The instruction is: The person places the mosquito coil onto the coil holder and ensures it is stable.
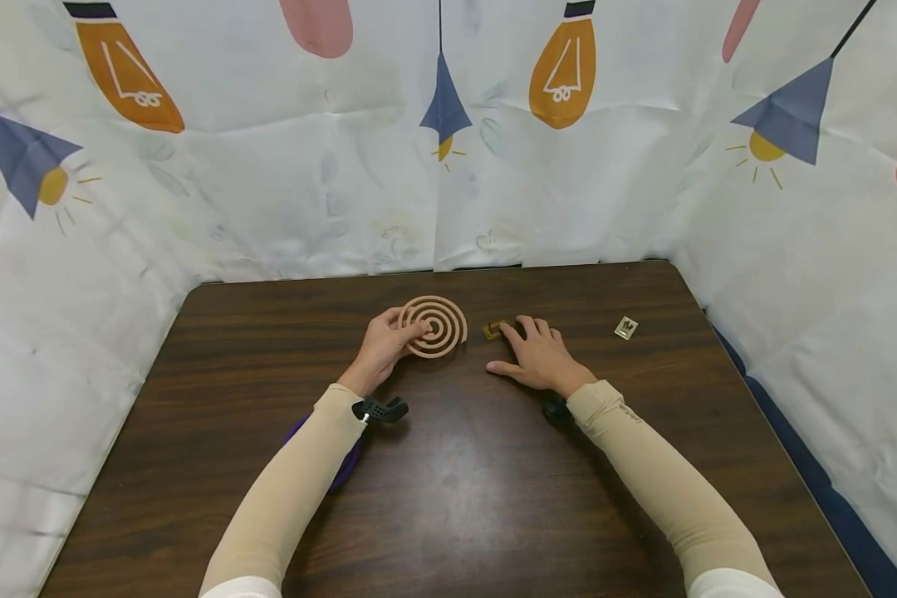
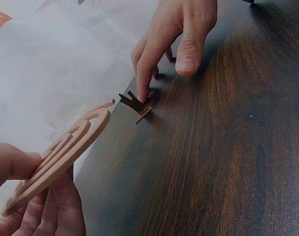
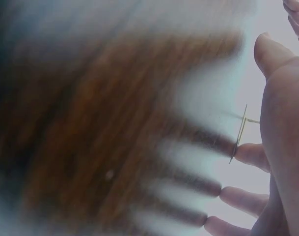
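A tan mosquito coil [image 1: 441, 316] is pinched in my left hand [image 1: 379, 349], the thumb on its upper face and the fingers beneath. The left wrist view shows the coil [image 2: 66, 153] tilted and held off the table. My right hand [image 1: 541, 357] is spread low over the table, fingers extended. Its index finger rests on the flat base of a small brass-coloured coil stand [image 2: 134, 104], whose prong sticks up toward the coil, apart from it. In the right wrist view the stand [image 3: 241, 130] appears edge-on at the fingertip.
A second small metal stand [image 1: 626, 328] lies flat to the right of my right hand. Under my left forearm a purple round object [image 1: 350, 465] is mostly hidden. The brown wooden table [image 1: 448, 515] ends at the back against a patterned white curtain [image 1: 269, 191].
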The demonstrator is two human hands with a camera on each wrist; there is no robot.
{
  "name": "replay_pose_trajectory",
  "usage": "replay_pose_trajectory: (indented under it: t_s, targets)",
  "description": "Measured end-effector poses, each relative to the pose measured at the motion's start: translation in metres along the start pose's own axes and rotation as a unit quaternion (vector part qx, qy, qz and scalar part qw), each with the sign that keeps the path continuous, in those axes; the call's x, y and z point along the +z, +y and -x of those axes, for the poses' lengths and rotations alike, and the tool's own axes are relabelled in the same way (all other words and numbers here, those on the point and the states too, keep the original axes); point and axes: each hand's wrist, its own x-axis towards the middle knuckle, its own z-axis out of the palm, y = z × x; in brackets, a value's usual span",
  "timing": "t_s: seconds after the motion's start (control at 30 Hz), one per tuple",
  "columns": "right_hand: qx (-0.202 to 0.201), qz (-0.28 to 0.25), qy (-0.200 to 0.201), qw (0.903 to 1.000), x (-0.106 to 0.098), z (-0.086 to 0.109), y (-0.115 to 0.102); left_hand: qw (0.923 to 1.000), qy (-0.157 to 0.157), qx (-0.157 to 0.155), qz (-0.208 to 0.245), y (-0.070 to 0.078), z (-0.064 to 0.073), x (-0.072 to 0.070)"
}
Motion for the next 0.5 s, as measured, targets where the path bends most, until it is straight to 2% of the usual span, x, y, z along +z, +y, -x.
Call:
replay_pose_trajectory:
  t_s: [0.5]
  targets:
    - [0.014,-0.012,0.006,0.9998,0.0005,-0.0054,-0.0097,0.9999,0.0,-0.006,-0.013,-0.0013,-0.0036,0.0025]
